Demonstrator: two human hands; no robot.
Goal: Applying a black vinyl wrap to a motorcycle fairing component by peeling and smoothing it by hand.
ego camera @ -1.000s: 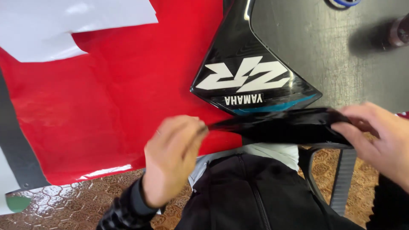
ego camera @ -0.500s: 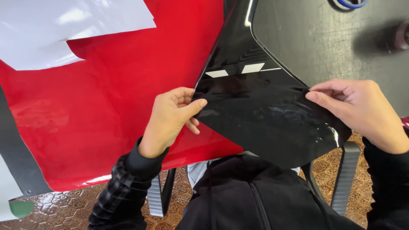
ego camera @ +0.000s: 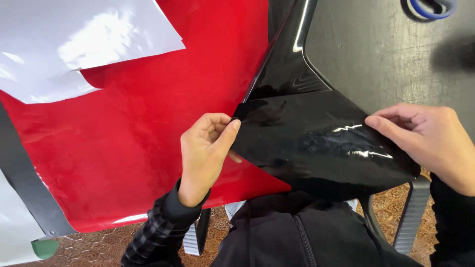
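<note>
While the glossy black vinyl sheet (ego camera: pixel 321 143) is stretched flat between our two hands, it covers the lower part of a shiny black panel (ego camera: pixel 287 69) that pokes out above it and narrows toward the top of the view. We see the sheet hanging over the near edge of the table, its lower corner just above our dark jacket (ego camera: pixel 297 232). Our left hand (ego camera: pixel 205 148) pinches the sheet's left corner, thumb pressed on top and the other fingers curled shut beneath it. Our right hand (ego camera: pixel 428 141) grips the right edge the same way, thumb and forefinger closed on the film, the remaining fingers folded in. Under and to the left of the sheet lies a large red vinyl sheet (ego camera: pixel 138 128), glossy and slightly wrinkled, spread across the table. On its upper left part rest white sheets of backing paper (ego camera: pixel 74 44). To the right, the bare dark grey tabletop (ego camera: pixel 386 54) shows, with a blue-and-white ring-shaped object (ego camera: pixel 433 7) cut off at the top edge. A grey strip (ego camera: pixel 24 183) runs along the red sheet's left border, and patterned brown flooring (ego camera: pixel 94 247) shows below.
</note>
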